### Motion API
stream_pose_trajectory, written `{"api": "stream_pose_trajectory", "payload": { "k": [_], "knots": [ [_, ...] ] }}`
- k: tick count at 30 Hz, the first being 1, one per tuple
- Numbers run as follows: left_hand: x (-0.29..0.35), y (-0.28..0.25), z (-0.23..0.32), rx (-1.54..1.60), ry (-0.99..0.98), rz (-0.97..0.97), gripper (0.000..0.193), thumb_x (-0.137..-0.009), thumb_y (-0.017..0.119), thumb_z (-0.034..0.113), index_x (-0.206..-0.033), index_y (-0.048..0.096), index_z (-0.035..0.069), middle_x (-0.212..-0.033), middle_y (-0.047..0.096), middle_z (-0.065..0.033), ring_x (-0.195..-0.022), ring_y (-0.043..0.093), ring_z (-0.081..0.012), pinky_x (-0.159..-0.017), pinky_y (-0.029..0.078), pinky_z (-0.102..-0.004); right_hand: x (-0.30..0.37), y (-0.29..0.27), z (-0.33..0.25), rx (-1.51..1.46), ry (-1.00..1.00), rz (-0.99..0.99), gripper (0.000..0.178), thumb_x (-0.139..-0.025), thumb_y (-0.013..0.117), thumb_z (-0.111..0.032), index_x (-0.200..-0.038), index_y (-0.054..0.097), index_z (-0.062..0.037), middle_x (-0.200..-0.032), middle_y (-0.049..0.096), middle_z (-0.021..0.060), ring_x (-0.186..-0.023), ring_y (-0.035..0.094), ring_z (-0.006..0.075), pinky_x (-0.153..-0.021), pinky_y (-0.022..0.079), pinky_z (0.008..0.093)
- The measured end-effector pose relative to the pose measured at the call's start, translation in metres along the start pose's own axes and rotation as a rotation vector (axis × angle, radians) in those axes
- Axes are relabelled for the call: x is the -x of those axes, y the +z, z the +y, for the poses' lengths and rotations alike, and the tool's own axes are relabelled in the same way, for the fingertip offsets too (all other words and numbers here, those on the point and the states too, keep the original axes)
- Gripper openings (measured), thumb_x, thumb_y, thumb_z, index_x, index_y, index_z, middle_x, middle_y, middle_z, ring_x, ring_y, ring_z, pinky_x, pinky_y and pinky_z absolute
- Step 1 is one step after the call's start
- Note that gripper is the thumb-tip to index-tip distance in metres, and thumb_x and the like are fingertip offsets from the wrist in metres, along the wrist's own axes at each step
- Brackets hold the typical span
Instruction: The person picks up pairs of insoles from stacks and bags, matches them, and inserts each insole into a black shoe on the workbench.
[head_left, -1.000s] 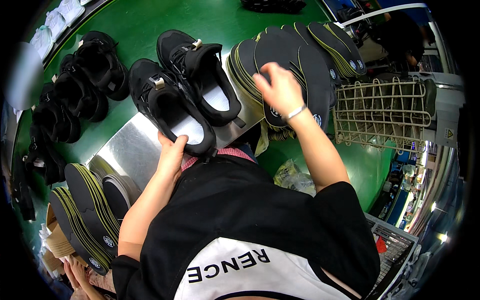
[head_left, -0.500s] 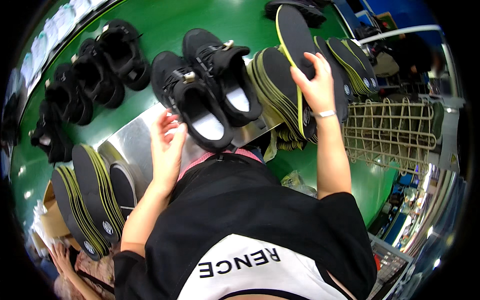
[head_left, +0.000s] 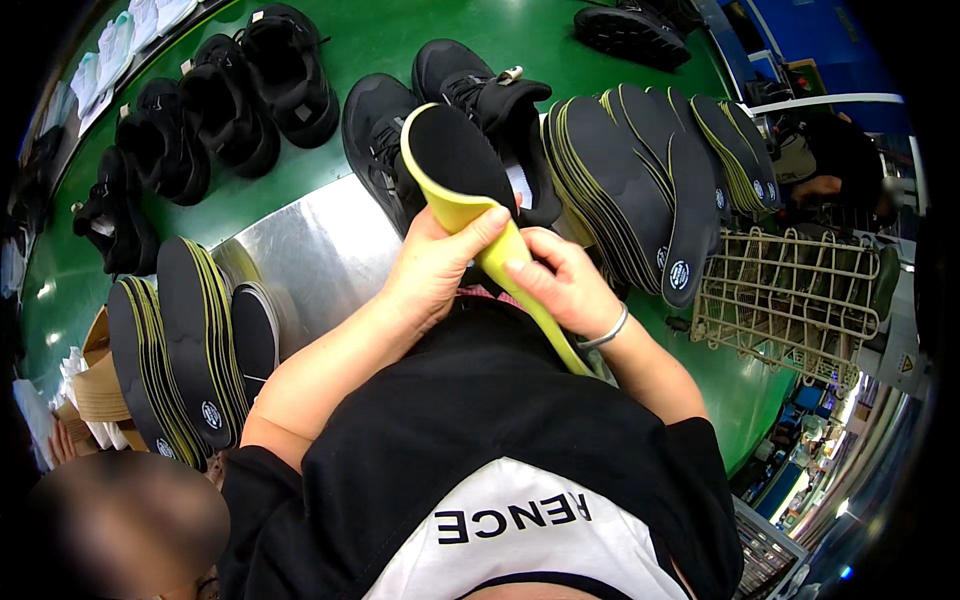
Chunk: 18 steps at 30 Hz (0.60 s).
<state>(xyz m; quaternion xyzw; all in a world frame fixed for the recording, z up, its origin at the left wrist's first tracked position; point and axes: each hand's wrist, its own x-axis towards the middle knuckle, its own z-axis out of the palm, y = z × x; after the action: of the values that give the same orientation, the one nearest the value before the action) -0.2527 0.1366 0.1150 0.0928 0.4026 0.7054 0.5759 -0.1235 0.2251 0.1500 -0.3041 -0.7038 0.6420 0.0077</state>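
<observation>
Insole (head_left: 455,155) now in 2 hands (head_left: 432,262) (head_left: 572,290), near white-lined shoe (head_left: 512,105)

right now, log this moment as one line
left hand: holding curved black-and-yellow insole; right hand: holding same insole; nearby: black lace-up shoes

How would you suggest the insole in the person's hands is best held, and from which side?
Probably by its middle, from both sides, where the left hand and right hand hold it now: the insole is long, thin and bent, so gripping there should steady it and leave the far end uncovered.
</observation>
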Motion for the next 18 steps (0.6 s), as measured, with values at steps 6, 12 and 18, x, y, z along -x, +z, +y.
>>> {"api": "stream_pose_trajectory", "payload": {
  "k": [6,12,18],
  "knots": [
    [-0.012,-0.035,0.037,-1.398,0.662,0.241,0.051,-0.066,0.069,0.018,-0.11,0.047,0.004,-0.099,0.055,-0.0092,-0.094,0.051,-0.0224,-0.079,0.04,-0.0325,0.017,-0.043,-0.014,0.429,-0.255,0.166,0.021,-0.073,0.061,-0.019,-0.078,0.057,0.0016,-0.076,0.046,0.0098,-0.071,0.047,0.0187,-0.065,0.038,0.0272],
    [-0.059,-0.064,0.018,-1.684,0.903,0.088,0.039,-0.072,0.06,0.016,-0.106,0.047,0.003,-0.1,0.053,-0.013,-0.095,0.05,-0.0284,-0.079,0.039,-0.0364,0.026,-0.043,-0.019,1.003,-0.389,-0.068,0.021,-0.071,0.057,-0.024,-0.061,0.054,-0.0054,-0.071,0.047,0.0094,-0.058,0.052,0.0257,-0.052,0.042,0.0348],
    [-0.077,-0.052,0.026,-1.321,0.549,0.293,0.026,-0.075,0.058,0.022,-0.094,0.058,0.003,-0.083,0.06,-0.0168,-0.078,0.059,-0.0281,-0.069,0.045,-0.0325,0.002,-0.031,-0.033,1.413,-0.394,-0.299,0.017,-0.07,0.053,-0.018,-0.058,0.056,-0.0053,-0.067,0.049,0.0098,-0.051,0.054,0.0245,-0.049,0.044,0.035]
  ]
}}
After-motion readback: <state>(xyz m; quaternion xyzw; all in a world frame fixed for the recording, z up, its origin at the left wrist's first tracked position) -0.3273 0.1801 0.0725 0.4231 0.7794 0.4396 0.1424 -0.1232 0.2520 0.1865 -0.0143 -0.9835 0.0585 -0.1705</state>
